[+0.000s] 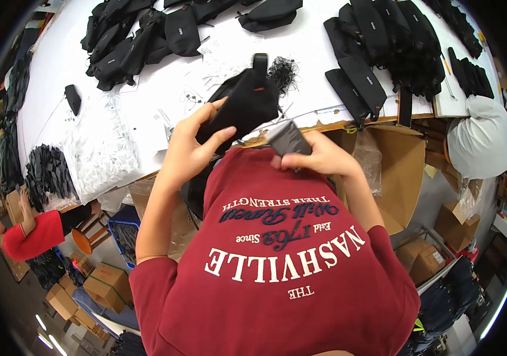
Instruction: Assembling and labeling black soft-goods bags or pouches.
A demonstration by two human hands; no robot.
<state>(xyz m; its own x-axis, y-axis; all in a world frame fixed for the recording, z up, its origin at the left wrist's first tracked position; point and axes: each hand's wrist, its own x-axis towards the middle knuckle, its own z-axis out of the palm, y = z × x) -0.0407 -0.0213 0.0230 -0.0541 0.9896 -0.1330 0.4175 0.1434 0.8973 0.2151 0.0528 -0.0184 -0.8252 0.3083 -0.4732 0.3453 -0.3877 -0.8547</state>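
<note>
The left hand [196,137] is gripping a black pouch [244,105] in its fingers above the near edge of the desk [310,65]. The right hand [324,155] is pinching a grey packet [289,140] beside it. Black cords [284,72] are lying beyond.

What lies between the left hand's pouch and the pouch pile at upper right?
In the head view, a tangle of black cords, then white tabletop.
</note>
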